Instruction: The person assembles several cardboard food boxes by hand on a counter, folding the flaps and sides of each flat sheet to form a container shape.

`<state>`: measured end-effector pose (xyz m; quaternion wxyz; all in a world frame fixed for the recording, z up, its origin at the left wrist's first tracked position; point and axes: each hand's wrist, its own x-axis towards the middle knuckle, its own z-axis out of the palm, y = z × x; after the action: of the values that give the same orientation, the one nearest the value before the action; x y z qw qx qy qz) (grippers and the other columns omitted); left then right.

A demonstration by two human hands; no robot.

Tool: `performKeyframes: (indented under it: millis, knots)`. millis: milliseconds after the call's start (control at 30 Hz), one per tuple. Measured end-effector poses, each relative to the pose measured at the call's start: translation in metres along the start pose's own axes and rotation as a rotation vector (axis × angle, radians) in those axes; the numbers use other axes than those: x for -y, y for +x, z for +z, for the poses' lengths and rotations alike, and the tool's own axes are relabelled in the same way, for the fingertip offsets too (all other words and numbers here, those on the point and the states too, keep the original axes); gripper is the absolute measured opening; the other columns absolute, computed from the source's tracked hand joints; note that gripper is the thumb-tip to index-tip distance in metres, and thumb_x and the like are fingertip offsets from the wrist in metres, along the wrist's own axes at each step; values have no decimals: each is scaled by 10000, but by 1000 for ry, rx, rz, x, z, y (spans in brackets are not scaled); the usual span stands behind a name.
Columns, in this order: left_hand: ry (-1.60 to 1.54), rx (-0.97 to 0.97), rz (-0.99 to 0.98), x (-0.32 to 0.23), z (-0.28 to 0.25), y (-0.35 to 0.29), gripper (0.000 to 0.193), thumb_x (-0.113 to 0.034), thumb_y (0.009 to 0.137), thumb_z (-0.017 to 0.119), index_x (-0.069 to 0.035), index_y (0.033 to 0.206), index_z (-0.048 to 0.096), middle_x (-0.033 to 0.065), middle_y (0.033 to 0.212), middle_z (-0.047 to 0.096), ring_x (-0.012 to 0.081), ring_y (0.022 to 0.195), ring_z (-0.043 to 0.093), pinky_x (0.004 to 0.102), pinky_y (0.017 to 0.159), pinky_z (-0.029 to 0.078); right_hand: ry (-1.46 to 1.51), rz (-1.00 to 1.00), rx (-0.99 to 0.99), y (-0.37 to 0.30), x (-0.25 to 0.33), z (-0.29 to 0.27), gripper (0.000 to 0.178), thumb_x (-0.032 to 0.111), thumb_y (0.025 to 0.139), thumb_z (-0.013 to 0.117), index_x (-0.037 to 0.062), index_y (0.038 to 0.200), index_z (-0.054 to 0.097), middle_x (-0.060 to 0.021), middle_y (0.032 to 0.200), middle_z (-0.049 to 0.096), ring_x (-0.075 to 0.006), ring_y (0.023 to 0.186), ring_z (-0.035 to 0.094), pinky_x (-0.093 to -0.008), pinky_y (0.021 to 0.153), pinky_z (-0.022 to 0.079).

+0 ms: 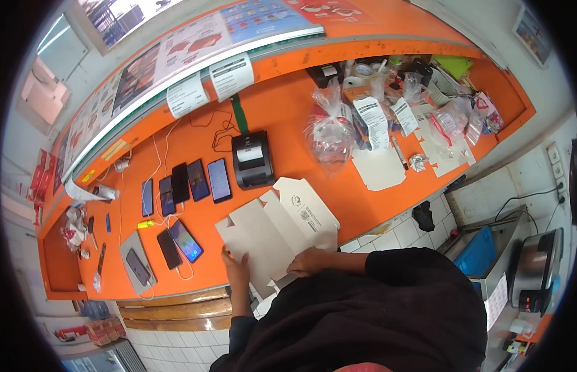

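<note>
A partly unfolded cardboard food box (263, 239), pale grey-beige with a printed lid flap, lies at the near edge of the orange counter, its near side against my black shirt. My left hand (237, 268) grips its left edge. With curled fingers, my right hand (309, 261) holds the near side by a fold. Just beyond the box stands a black receipt printer (253, 162) with paper showing. To the left lie several phones, among them one with a lit screen (186, 242) and another (219, 180) beside the printer.
Tied clear plastic bags (332, 137) with receipts (372, 121) stand at the back right, near flat cardboard (378, 168) and a marker pen (399, 152). Charging cables (157, 149) cross the left side. A raised orange shelf (387, 43) overhangs the far edge.
</note>
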<state>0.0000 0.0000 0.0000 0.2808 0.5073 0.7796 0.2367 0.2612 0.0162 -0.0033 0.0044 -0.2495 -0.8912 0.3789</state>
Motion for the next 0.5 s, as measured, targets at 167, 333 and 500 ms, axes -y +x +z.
performKeyframes:
  millis: [167, 333, 500]
  knots:
    - [174, 291, 419, -15, -19, -53, 740, -152, 802, 763, -53, 1420, 366, 198, 1431, 408, 402, 1362, 359, 467, 1102, 359, 48, -120, -42, 8, -8, 3, 203, 284, 897, 614, 155, 1038, 680, -50, 953, 664, -251, 941, 642, -409, 752, 535]
    - [290, 399, 522, 21, -9, -91, 669, -121, 807, 739, -96, 1400, 430, 110, 1516, 361, 340, 1425, 299, 441, 1130, 340, -53, -201, 6, 18, -24, 17, 291, 312, 868, 660, 133, 1098, 650, -55, 1048, 598, -245, 1075, 571, -397, 797, 529]
    - [238, 394, 451, 24, -27, -94, 482, -90, 876, 652, -124, 1339, 523, 54, 1486, 442, 222, 1320, 482, 363, 984, 501, -57, -314, -61, 19, -36, 16, 320, 309, 855, 678, 102, 1098, 655, -73, 1070, 609, -265, 1084, 572, -394, 860, 504]
